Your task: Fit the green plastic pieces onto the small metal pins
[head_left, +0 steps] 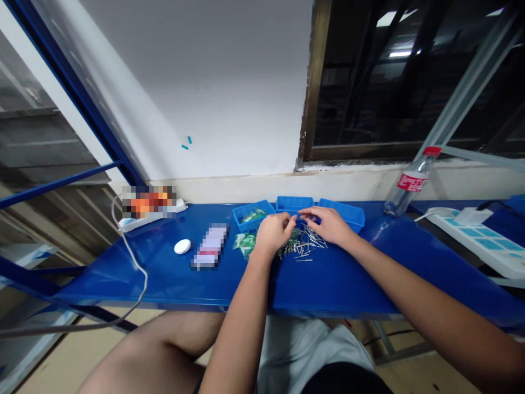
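Pins (pixel 308 241) look light, stiff and slick, best pinched mid-shaft; left hand (pixel 272 232) and right hand (pixel 330 223) curl narrowly, whether gripping anything I can't tell.

Near tabletop (pixel 328 284) passable, trays (pixel 295 202) apparently blocking behind, bottle (pixel 412 181) rightward

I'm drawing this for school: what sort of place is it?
Probably a workshop: there's a long, glossy blue table, three small rectangular blue plastic bins and a pile of thin, silvery metal pins.
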Demonstrator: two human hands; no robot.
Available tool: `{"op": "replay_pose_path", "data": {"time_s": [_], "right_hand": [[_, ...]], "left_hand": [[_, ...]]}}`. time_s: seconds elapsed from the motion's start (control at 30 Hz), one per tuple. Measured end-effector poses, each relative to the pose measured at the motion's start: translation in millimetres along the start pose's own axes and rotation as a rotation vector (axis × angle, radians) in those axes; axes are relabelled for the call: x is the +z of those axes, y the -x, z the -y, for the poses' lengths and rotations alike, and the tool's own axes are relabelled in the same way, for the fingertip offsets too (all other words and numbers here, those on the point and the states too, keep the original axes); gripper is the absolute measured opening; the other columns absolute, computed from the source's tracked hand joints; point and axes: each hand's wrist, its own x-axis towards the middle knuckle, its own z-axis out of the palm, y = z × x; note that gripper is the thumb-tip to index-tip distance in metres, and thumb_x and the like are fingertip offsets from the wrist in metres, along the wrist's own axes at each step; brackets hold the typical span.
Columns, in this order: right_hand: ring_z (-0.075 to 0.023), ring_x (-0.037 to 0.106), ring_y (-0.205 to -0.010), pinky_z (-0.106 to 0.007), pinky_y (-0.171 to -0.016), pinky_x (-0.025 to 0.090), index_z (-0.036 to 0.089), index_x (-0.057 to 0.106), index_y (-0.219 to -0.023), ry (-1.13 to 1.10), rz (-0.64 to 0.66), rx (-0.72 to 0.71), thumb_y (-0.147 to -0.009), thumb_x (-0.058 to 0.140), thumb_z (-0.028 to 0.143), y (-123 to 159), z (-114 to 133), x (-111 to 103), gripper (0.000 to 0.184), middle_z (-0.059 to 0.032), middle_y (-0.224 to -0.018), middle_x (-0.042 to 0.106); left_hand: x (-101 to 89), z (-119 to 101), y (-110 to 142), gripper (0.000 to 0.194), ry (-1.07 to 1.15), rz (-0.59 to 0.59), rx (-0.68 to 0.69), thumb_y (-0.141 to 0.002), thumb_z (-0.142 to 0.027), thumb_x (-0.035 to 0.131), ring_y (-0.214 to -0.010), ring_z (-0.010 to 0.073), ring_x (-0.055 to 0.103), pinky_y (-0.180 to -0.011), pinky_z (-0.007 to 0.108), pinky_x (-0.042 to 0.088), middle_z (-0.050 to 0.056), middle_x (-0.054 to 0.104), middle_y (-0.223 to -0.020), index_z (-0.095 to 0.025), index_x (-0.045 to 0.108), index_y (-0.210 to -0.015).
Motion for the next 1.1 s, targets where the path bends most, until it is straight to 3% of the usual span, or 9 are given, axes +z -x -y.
{"op": "replay_pose_path", "data": {"time_s": [0.17,0.4,0.6,0.9,1.1], "right_hand": [[-0.0233,0.076,-0.091,-0.042,-0.088,0.062,0.025,0.075,-0.125,-0.172,-0.003,0.095,-0.091,0.064,0.018,1,0,6,0.037,-0.0056,-0.109,0.081],[-0.0245,0.076,-0.1,-0.045,-0.097,0.062,0.021,0.073,-0.123,-0.417,-0.143,0.173,-0.091,0.069,0.028,1,-1,18,0.033,-0.0096,-0.113,0.079],[-0.0236,0.076,-0.095,-0.043,-0.092,0.063,0.02,0.073,-0.121,-0.459,-0.097,0.196,-0.087,0.073,0.03,2,1,19,0.035,-0.0097,-0.105,0.079],[-0.02,0.075,-0.085,-0.038,-0.085,0.063,0.019,0.072,-0.118,-0.53,-0.042,0.319,-0.077,0.073,0.022,1,-6,20,0.042,-0.0074,-0.099,0.077],[-0.0219,0.077,-0.086,-0.038,-0.084,0.063,0.019,0.069,-0.107,-0.714,-0.145,0.387,-0.072,0.083,0.031,0,5,20,0.039,-0.0062,-0.092,0.076]], "left_hand": [[-0.2,-1,0,0.029,0.004,0.009,-0.007,-0.103,-0.038,0.051,-0.065,0.0198,0.065,-0.062,0.027,0.038,0.004,0.073,-0.073,-0.019,0.073,-0.1],[-0.1,-2,0,0.026,0.028,0.01,0.005,-0.099,-0.032,0.054,-0.062,0.0189,0.064,-0.062,0.027,0.038,0.004,0.074,-0.073,-0.019,0.075,-0.091],[-2.4,-2,0,0.026,0.077,0.044,0.106,-0.097,-0.025,0.053,-0.066,0.0187,0.065,-0.068,0.027,0.042,0.004,0.074,-0.073,-0.019,0.076,-0.089],[-0.7,-4,0,0.037,0.189,0.074,0.049,-0.092,-0.026,0.06,-0.074,0.0202,0.073,-0.072,0.028,0.053,0.003,0.08,-0.085,-0.02,0.072,-0.126],[3.3,1,-1,0.035,0.223,0.039,0.082,-0.092,-0.029,0.068,-0.086,0.0204,0.076,-0.081,0.029,0.057,0.004,0.081,-0.099,-0.02,0.072,-0.125]]}}
